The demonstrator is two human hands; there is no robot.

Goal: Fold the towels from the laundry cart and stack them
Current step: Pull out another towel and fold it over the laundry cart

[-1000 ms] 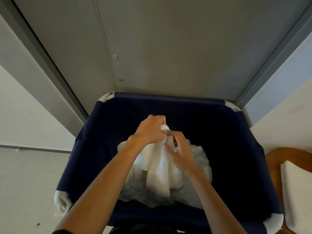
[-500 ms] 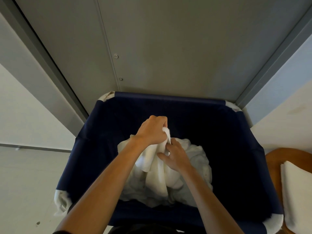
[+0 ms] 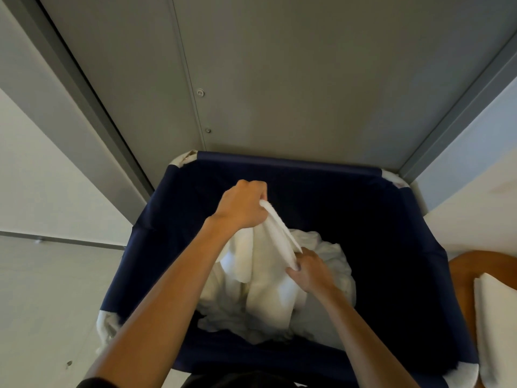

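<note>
At frame centre, inside the cart (image 3: pixel 391 233), we saw the left hand (image 3: pixel 240 207) gripping a towel (image 3: pixel 260 264) by its corner and the right hand (image 3: pixel 310 271) pinching its edge lower down. We judged that the hanging folds, touching the pile (image 3: pixel 330 256), could drag a second towel out.

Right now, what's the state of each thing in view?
left hand, grips the towel's top edge, raised
right hand, pinches the same edge lower down
towel, unfolded, partly lifted, edge taut between the hands
towel pile, crumpled in the cart
laundry cart, open, holding towels
folded towel, flat on the wooden surface
</note>
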